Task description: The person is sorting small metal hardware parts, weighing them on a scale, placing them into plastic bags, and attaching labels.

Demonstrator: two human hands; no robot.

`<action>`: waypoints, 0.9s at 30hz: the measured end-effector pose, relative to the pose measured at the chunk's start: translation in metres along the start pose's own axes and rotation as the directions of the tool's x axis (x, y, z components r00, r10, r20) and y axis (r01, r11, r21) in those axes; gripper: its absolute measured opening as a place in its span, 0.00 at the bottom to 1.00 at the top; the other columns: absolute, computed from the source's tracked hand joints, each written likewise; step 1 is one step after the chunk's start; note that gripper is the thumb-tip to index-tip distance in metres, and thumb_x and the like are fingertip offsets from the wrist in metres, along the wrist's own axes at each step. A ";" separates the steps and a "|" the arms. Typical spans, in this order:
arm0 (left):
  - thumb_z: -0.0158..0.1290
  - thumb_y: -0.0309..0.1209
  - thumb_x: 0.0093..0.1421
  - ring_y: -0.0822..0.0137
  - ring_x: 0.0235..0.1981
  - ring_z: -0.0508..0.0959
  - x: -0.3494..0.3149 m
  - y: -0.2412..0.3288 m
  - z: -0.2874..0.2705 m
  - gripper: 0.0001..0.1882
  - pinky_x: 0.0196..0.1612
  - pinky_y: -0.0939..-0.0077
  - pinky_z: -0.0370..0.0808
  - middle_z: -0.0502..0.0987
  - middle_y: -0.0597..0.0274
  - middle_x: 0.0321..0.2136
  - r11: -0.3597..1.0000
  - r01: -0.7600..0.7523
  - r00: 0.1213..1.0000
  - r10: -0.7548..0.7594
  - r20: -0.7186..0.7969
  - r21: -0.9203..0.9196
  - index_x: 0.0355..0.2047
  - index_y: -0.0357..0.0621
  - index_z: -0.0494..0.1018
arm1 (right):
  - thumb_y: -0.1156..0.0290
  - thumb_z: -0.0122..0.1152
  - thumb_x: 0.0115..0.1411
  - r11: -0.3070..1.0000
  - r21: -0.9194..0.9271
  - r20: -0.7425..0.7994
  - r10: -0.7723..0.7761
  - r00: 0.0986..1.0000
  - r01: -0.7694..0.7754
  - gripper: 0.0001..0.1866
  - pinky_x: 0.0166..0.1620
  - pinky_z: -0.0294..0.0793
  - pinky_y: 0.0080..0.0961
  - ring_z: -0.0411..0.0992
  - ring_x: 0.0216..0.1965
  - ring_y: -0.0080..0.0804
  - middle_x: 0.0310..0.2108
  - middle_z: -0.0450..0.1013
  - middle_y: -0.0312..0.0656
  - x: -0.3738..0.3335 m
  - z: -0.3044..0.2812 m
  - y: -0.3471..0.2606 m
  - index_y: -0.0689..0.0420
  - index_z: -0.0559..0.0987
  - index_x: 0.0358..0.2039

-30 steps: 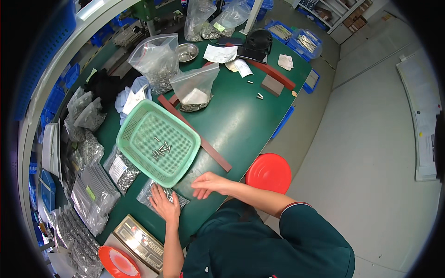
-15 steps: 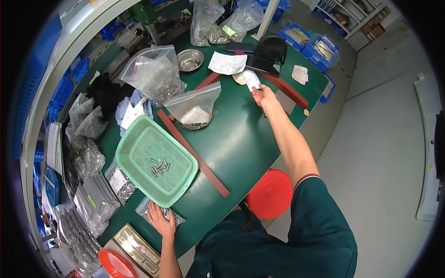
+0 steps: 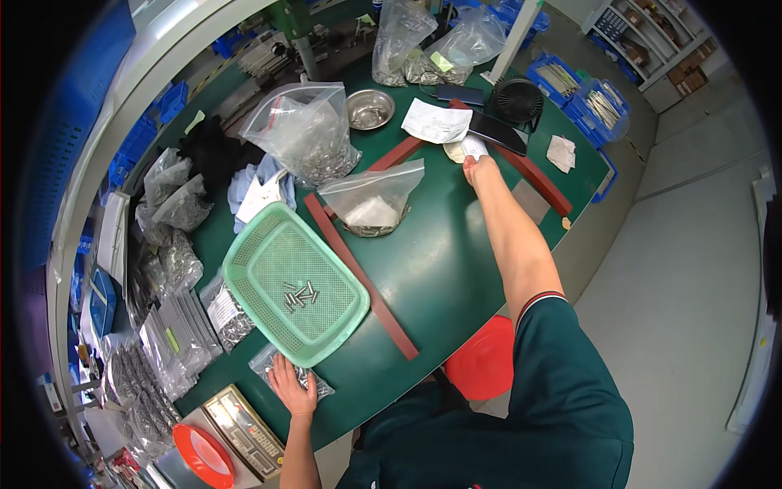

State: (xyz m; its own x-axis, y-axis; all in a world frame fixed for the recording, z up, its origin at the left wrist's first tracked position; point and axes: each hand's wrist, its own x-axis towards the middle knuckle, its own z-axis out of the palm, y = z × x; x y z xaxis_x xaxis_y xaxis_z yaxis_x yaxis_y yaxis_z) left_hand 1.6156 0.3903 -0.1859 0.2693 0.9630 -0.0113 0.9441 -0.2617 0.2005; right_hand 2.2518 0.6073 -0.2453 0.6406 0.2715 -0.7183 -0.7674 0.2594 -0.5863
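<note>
Left hand (image 3: 293,389): lower left of centre in the frame, palm down, fingers extended and slightly spread, lying on the bag rather than gripping it.
Clear bag of metal parts (image 3: 324,387): beneath the left fingers, showing on both sides of them, just below the basket's lower end.
Green basket (image 3: 352,319): left of centre, loose metal pins (image 3: 300,297) on its mesh floor.
Right hand (image 3: 482,169): upper right of centre, fingers bunched at the slip's near edge; whether they pinch it, I cannot tell.
White paper slip (image 3: 473,147): directly above the right fingertips in the frame, near a larger white sheet (image 3: 436,122).
</note>
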 end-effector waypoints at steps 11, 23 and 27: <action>0.49 0.44 0.52 0.56 0.61 0.53 0.011 0.003 -0.011 0.34 0.61 0.53 0.46 0.55 0.52 0.59 0.998 0.052 0.998 -0.050 0.031 -0.045 0.56 0.41 0.57 | 0.68 0.49 0.60 0.952 -0.246 0.298 0.251 0.921 -0.181 0.17 0.18 0.48 0.19 0.45 0.12 0.19 0.10 0.46 0.27 -0.211 -0.098 0.012 0.49 0.58 0.16; 0.46 0.36 0.61 0.70 0.37 0.74 -0.065 0.024 -0.075 0.18 0.44 0.75 0.69 0.75 0.58 0.37 -0.486 0.402 0.862 -0.087 0.500 -0.777 0.46 0.37 0.67 | 0.77 0.55 0.54 0.314 -0.621 0.546 0.830 0.110 0.718 0.08 0.32 0.67 0.17 0.66 0.28 0.17 0.25 0.72 0.34 -0.458 -0.171 0.170 0.64 0.74 0.35; 0.53 0.22 0.55 0.76 0.36 0.75 -0.093 0.014 -0.092 0.12 0.39 0.83 0.72 0.76 0.61 0.34 -0.282 0.382 0.883 -0.168 0.438 -0.880 0.40 0.33 0.69 | 0.76 0.58 0.53 0.237 -0.458 0.487 0.873 0.019 0.857 0.08 0.25 0.59 0.14 0.59 0.22 0.13 0.22 0.68 0.28 -0.486 -0.164 0.207 0.60 0.76 0.34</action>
State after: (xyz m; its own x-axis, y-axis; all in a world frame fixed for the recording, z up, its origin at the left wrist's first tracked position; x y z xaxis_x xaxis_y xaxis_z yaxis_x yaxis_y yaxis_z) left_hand 1.5868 0.3033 -0.0918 0.1620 0.8663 -0.4725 -0.3310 0.4988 0.8010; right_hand 1.7766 0.3767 -0.0791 -0.6449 0.6831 -0.3427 0.3542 -0.1303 -0.9261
